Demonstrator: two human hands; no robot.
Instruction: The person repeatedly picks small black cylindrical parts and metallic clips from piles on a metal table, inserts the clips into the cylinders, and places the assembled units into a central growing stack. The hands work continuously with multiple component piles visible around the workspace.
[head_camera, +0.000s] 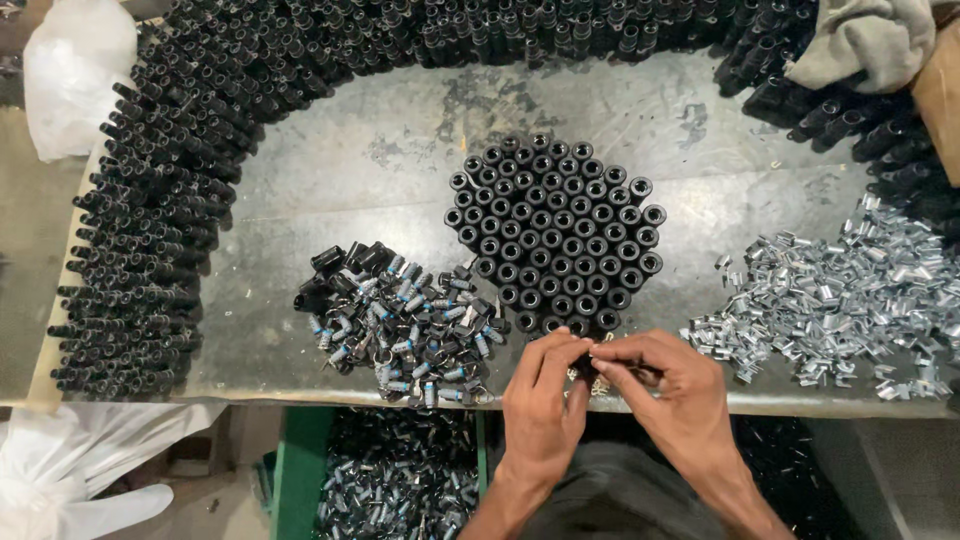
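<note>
Where tubes (555, 235) stand, scuffed metal bench (400, 150) (workshop)

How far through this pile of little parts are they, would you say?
Looks partway. Done: a tight cluster of upright black tubes stands mid-table. In hand: the left hand and right hand pinch one small dark piece together at the table's near edge. Left: a heaped ring of loose black tubes, a pile of small metal clips and a pile of mixed small parts.

Small-parts assembly workshop: worn metal tabletop (400, 150) ringed by stacked black tubes (150, 230), with a heap of metal clips (840, 300) and mixed small components (405, 325).
</note>
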